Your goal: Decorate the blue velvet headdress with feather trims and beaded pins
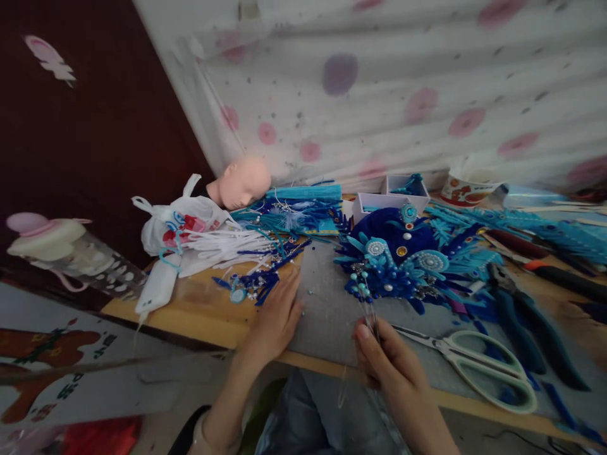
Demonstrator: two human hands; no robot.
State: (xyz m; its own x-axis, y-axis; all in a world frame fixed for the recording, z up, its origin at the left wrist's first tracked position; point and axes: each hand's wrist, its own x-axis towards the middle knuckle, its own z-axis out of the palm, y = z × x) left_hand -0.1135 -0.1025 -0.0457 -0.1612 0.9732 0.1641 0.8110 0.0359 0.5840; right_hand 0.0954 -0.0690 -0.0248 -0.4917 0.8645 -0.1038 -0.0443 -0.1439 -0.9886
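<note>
The right grip (391,360) holds beaded wires (364,294).

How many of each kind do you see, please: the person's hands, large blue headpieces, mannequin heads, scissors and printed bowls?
Hands: 2 (left hand; right hand, holding beaded wires)
Large blue headpiece: 1
Mannequin head: 1
Scissors: 1 pair
Printed bowl: 1
Total: 6

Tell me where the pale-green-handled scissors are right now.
In the head view, the pale-green-handled scissors lie right of center on the gray mat, between the right hand and the dark-teal-handled pliers.
</note>
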